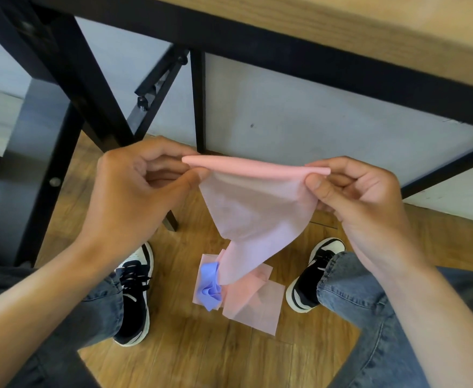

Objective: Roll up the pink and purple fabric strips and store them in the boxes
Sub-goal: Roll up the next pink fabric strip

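Roll [256, 167] lies crosswise, left hand [134, 191] and right hand [352, 197] pinching its ends, loose strip [257, 219] hanging below.

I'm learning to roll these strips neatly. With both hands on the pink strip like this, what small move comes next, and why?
Probably keep turning the rolled edge with both hands, left hand and right hand: only a thin roll is formed, and most of the pink strip hangs loose down to the floor.

Left hand [134, 186] and right hand [352, 191] pinch rolled pink strip [257, 166]
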### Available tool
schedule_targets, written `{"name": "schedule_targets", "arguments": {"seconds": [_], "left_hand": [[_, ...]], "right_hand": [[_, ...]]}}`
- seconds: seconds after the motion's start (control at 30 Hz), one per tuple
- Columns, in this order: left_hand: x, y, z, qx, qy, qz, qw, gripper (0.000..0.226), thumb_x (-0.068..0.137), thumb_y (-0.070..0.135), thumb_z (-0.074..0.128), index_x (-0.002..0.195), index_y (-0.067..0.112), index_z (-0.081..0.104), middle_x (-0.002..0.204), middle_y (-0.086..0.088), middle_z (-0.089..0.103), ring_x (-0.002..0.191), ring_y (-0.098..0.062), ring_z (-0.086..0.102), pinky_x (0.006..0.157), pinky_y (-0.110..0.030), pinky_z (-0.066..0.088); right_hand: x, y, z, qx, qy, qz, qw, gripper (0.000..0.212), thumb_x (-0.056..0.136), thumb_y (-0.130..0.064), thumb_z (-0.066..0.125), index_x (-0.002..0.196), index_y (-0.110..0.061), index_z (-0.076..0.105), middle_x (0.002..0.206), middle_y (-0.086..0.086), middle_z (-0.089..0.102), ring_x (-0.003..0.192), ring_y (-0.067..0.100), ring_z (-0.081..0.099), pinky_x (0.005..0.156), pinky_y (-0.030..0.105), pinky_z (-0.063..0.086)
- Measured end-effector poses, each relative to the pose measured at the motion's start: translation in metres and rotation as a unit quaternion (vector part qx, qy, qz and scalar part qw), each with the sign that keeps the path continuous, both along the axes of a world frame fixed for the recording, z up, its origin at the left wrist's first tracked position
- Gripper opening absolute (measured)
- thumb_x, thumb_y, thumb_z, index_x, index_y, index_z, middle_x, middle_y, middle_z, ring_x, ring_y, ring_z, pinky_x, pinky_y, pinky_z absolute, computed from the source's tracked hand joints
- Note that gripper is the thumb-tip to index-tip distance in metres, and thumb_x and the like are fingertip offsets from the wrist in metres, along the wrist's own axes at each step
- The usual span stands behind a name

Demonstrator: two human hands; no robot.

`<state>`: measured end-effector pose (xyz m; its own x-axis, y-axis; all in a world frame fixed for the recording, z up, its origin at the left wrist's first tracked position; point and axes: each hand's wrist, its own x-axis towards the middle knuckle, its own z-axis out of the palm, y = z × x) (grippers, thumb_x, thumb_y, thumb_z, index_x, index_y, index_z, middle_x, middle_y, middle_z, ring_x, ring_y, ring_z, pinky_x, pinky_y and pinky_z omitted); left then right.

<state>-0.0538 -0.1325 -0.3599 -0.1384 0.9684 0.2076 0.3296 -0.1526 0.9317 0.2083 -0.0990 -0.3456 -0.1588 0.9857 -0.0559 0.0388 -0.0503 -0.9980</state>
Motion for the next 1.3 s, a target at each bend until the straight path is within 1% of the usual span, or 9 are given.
{"name": "schedule_targets", "arguments": {"seconds": [0.13, 0.27, 0.47, 0.6, 0.83, 1.0, 1.1, 1.2, 1.3], "left_hand": [[-0.0018, -0.0003, 0.0000, 0.017, -0.012, -0.025, 0.999, 0.025, 0.086, 0.013, 0.075, 0.111, 0.013, 0.071, 0.107, 0.004, 0.076, 0.099, -0.013, 0.074, 0.087, -0.025, 0.059], [-0.0023, 0.0000, 0.0022, 0.043, 0.010, -0.037, 0.998, 0.033, 0.087, 0.016, 0.073, 0.118, 0.019, 0.067, 0.110, 0.005, 0.073, 0.099, -0.013, 0.073, 0.086, -0.020, 0.058], [-0.0014, 0.0007, 0.0013, 0.030, 0.005, -0.014, 0.999, 0.016, 0.087, 0.026, 0.071, 0.104, 0.027, 0.070, 0.100, 0.011, 0.074, 0.093, -0.011, 0.072, 0.079, -0.015, 0.056], [-0.0009, 0.0017, 0.0003, 0.007, -0.027, -0.011, 1.000, 0.012, 0.089, 0.031, 0.068, 0.100, 0.026, 0.070, 0.095, 0.008, 0.075, 0.091, -0.012, 0.073, 0.077, -0.019, 0.058], [-0.0002, -0.0002, 0.0010, 0.019, -0.010, -0.048, 0.999, 0.029, 0.081, 0.021, 0.076, 0.110, 0.019, 0.070, 0.101, 0.007, 0.076, 0.094, -0.011, 0.074, 0.078, -0.018, 0.059], [-0.0021, 0.0011, -0.0034, 0.002, -0.023, -0.023, 0.999, 0.012, 0.086, 0.028, 0.073, 0.098, 0.024, 0.073, 0.092, 0.006, 0.076, 0.086, -0.016, 0.074, 0.071, -0.022, 0.060], [-0.0011, 0.0012, -0.0013, -0.010, -0.055, -0.024, 0.998, 0.014, 0.084, 0.027, 0.073, 0.097, 0.023, 0.073, 0.093, 0.003, 0.077, 0.084, -0.014, 0.075, 0.068, -0.020, 0.060], [0.0000, 0.0009, 0.0028, 0.008, -0.033, -0.050, 0.998, 0.028, 0.079, 0.021, 0.076, 0.107, 0.021, 0.070, 0.102, 0.006, 0.075, 0.084, -0.007, 0.073, 0.069, -0.011, 0.055], [0.0006, 0.0009, 0.0027, 0.011, -0.020, -0.046, 0.999, 0.023, 0.079, 0.019, 0.077, 0.102, 0.019, 0.071, 0.099, 0.008, 0.075, 0.079, -0.003, 0.072, 0.066, -0.007, 0.051]], "right_hand": [[-0.0009, -0.0004, -0.0005, -0.026, 0.005, 0.005, 1.000, 0.017, 0.076, -0.034, 0.075, 0.089, -0.024, 0.080, 0.091, 0.004, 0.079, 0.086, 0.016, 0.073, 0.071, 0.026, 0.058], [-0.0017, 0.0000, -0.0050, -0.053, 0.009, 0.005, 0.999, 0.014, 0.082, -0.028, 0.070, 0.091, -0.018, 0.072, 0.089, 0.002, 0.076, 0.086, 0.017, 0.072, 0.073, 0.034, 0.058], [-0.0014, -0.0016, -0.0038, -0.042, 0.008, 0.033, 0.999, 0.027, 0.080, -0.026, 0.074, 0.107, -0.023, 0.074, 0.098, 0.001, 0.077, 0.095, 0.016, 0.072, 0.074, 0.031, 0.058], [-0.0019, -0.0027, -0.0020, -0.024, 0.003, 0.038, 0.999, 0.025, 0.070, -0.023, 0.081, 0.095, -0.023, 0.079, 0.102, 0.005, 0.079, 0.097, 0.020, 0.075, 0.077, 0.029, 0.061], [-0.0014, -0.0031, -0.0049, -0.025, -0.031, 0.021, 0.999, 0.013, 0.081, -0.030, 0.073, 0.090, -0.022, 0.078, 0.091, 0.004, 0.079, 0.085, 0.016, 0.074, 0.071, 0.030, 0.059], [0.0016, -0.0012, -0.0005, -0.008, -0.024, 0.044, 0.999, 0.031, 0.081, -0.021, 0.076, 0.112, -0.022, 0.073, 0.098, 0.006, 0.079, 0.095, 0.021, 0.075, 0.077, 0.032, 0.061], [0.0011, -0.0021, 0.0009, 0.015, -0.039, 0.044, 0.998, 0.025, 0.077, -0.016, 0.079, 0.101, -0.021, 0.076, 0.098, 0.004, 0.080, 0.093, 0.021, 0.077, 0.077, 0.029, 0.061], [-0.0012, -0.0023, -0.0025, 0.014, -0.048, 0.012, 0.999, 0.009, 0.079, -0.026, 0.076, 0.086, -0.029, 0.081, 0.086, 0.002, 0.079, 0.079, 0.017, 0.076, 0.068, 0.026, 0.060], [-0.0007, -0.0016, -0.0058, 0.013, -0.073, 0.005, 0.997, 0.008, 0.082, -0.033, 0.072, 0.084, -0.030, 0.079, 0.081, 0.001, 0.078, 0.074, 0.014, 0.073, 0.065, 0.025, 0.058]]}}
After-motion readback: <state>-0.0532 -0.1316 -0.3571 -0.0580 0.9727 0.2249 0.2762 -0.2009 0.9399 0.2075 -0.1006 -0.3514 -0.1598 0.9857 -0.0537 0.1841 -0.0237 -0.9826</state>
